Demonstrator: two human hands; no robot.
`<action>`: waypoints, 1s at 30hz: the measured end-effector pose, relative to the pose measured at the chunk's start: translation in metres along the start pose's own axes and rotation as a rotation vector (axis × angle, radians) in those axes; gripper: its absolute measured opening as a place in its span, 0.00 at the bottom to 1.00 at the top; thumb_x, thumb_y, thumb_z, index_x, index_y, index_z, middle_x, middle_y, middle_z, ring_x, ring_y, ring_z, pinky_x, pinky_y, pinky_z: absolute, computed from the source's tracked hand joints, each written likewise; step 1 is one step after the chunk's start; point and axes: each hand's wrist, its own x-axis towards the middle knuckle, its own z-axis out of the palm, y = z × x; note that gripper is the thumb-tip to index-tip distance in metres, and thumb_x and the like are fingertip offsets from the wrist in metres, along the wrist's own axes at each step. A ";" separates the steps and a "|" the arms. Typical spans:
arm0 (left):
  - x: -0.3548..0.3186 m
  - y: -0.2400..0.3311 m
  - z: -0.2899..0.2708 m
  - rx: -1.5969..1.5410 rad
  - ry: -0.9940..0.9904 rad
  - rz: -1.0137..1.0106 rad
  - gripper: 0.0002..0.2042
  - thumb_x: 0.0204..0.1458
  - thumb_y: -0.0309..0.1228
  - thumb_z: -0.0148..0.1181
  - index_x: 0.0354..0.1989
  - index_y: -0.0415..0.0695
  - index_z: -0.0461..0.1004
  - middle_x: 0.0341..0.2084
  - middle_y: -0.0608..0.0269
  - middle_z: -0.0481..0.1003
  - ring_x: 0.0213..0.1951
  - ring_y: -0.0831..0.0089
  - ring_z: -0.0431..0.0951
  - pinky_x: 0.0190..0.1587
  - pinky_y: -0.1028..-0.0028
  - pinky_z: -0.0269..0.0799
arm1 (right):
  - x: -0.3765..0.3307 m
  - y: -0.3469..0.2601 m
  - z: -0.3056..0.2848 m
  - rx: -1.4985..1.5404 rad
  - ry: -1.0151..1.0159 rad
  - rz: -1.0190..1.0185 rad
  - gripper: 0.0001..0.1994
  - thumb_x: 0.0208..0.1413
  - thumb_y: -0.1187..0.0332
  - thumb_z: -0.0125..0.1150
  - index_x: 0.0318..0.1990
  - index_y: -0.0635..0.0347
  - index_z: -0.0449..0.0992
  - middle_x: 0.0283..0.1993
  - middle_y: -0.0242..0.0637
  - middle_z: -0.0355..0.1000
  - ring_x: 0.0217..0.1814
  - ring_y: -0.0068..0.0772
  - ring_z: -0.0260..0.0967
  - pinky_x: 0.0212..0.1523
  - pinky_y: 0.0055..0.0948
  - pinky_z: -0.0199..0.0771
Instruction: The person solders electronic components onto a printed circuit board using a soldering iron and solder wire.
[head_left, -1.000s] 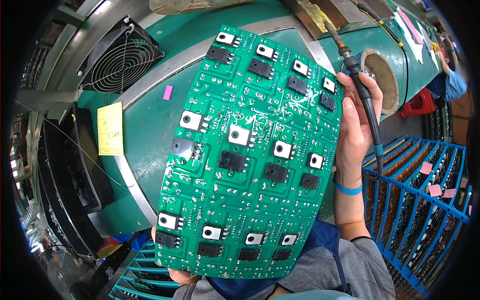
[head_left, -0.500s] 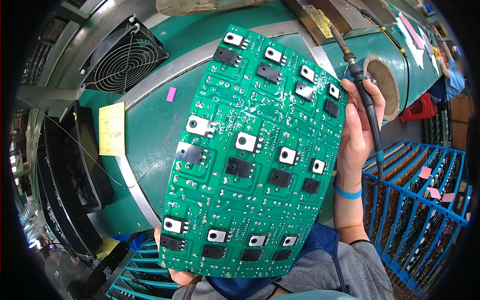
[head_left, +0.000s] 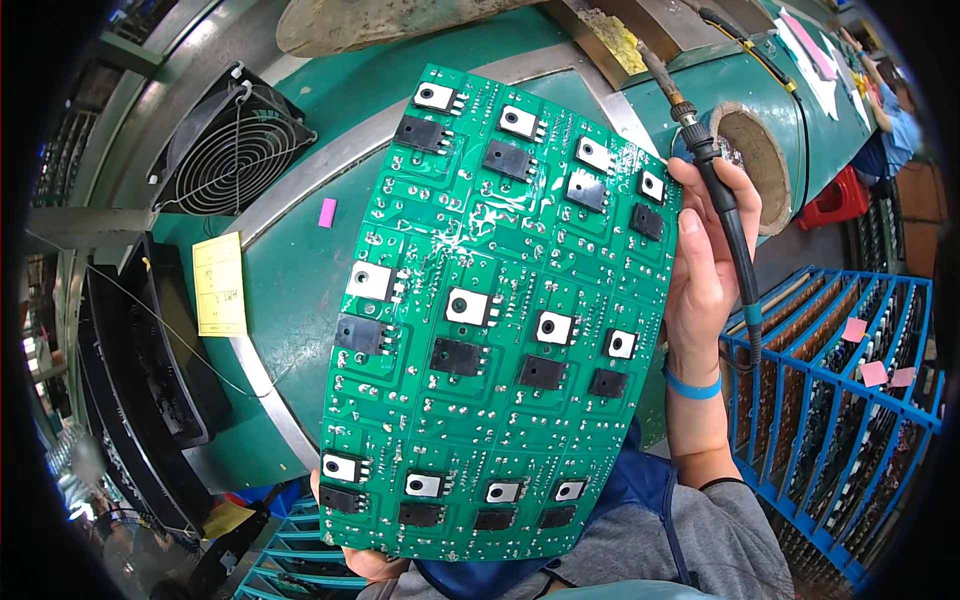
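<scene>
A large green circuit board is held up in front of me, tilted, its face toward my view. Several transistors in black packages, some showing silver metal tabs, sit in rows among many solder joints. My left hand grips the board's lower left corner, most of it hidden behind the board. My right hand holds the board's upper right edge and, between its fingers, a black soldering iron. The iron's tip points up and away to the left, apart from the board. A blue band circles my right wrist.
A black fan stands at the back left, beside a yellow paper card and black trays. A round container sits behind the iron. Blue racks of boards stand at right. A person is far right.
The board has shifted slightly left and tilted a little differently, so the glare on it has moved. The soldering iron and my right hand have gone slightly left with it.
</scene>
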 end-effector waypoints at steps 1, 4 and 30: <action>0.002 0.000 -0.001 0.016 -0.035 -0.012 0.31 0.35 0.47 0.75 0.40 0.36 0.68 0.35 0.65 0.71 0.38 0.81 0.69 0.40 0.73 0.66 | 0.001 0.000 0.000 -0.001 -0.003 -0.002 0.22 0.58 0.77 0.52 0.60 0.62 0.57 0.55 0.52 0.67 0.59 0.35 0.64 0.63 0.35 0.56; 0.005 0.001 -0.005 0.063 -0.140 -0.048 0.32 0.35 0.47 0.74 0.42 0.37 0.66 0.37 0.64 0.70 0.39 0.79 0.68 0.42 0.73 0.66 | 0.000 -0.003 -0.001 -0.023 0.004 -0.018 0.22 0.58 0.77 0.52 0.60 0.62 0.57 0.55 0.52 0.67 0.59 0.35 0.64 0.63 0.35 0.56; 0.027 -0.005 -0.014 -0.102 -0.372 -0.219 0.40 0.33 0.45 0.75 0.50 0.43 0.55 0.50 0.57 0.66 0.54 0.65 0.70 0.55 0.66 0.68 | 0.001 0.004 0.005 -0.149 0.036 0.002 0.20 0.59 0.81 0.47 0.59 0.64 0.60 0.56 0.50 0.69 0.58 0.30 0.66 0.59 0.27 0.63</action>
